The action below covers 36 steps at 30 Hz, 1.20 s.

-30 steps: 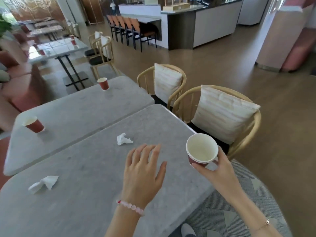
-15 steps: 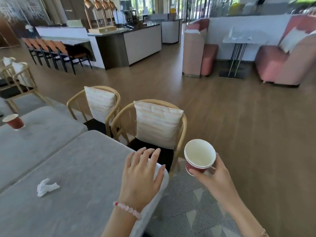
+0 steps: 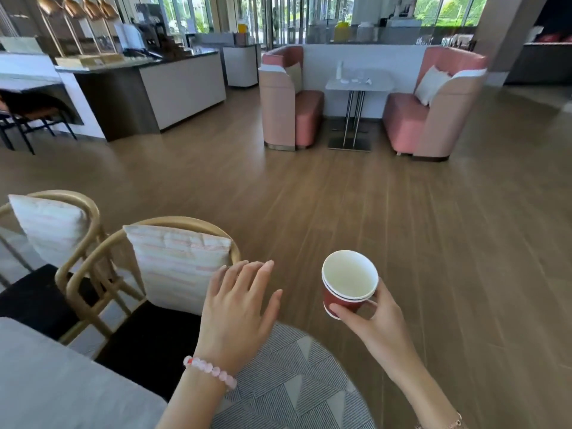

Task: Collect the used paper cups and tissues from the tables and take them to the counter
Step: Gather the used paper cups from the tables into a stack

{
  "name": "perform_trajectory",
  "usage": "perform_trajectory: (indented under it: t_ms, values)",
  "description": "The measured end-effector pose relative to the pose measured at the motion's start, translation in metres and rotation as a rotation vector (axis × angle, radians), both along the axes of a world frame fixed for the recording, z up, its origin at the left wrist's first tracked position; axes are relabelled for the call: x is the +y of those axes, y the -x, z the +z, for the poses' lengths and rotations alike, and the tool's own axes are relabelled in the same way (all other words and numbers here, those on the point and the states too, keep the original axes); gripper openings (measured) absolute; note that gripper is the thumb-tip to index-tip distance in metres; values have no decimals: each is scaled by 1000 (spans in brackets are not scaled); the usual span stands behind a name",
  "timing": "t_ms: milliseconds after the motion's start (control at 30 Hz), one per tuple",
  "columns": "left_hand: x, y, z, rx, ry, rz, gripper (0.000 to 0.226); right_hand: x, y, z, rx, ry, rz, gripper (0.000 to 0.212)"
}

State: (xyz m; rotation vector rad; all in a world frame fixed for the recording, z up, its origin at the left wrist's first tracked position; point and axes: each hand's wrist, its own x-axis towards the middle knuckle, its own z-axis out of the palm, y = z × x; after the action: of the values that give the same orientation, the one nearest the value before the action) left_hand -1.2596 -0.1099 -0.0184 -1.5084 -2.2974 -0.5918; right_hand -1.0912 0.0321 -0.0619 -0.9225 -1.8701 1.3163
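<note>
Above wood floor (image 3: 340, 196), right hand (image 3: 379, 325) grips stacked cups (image 3: 345, 294).

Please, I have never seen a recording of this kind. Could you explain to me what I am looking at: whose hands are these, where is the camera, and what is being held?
There is no machine: these are a person's two bare hands. Every picture comes from one wide-angle camera worn on the person's head, looking forward and down. The right hand holds a red paper cup, white inside; its double rim suggests two cups stacked. The left hand, wearing a bead bracelet, is open and holds nothing. Beyond it stands a wooden chair with a striped cushion. At lower left only a corner of the grey table shows. The counter, where the cups should go, is at upper left.
</note>
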Motion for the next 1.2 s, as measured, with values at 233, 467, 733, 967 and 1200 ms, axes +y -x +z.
perform_trajectory:
  t_ms: [233,467,733,967,1200]
  values:
    - [103,20,-6,-9,39,-56,46,92,6,-6,14,4,-100,57]
    - [229,78,-26,22,0,-64,46,215,53,-21,16,6,-124,57]
    - [382,179,-14,21,-14,-36,47,371,152,-7,19,37,-98,60]
    - [469,261,-6,60,-43,29,45,474,253,-3,11,36,12,64]
    - [553,358,-16,55,-51,188,45,584,377,-10,14,6,154,68]
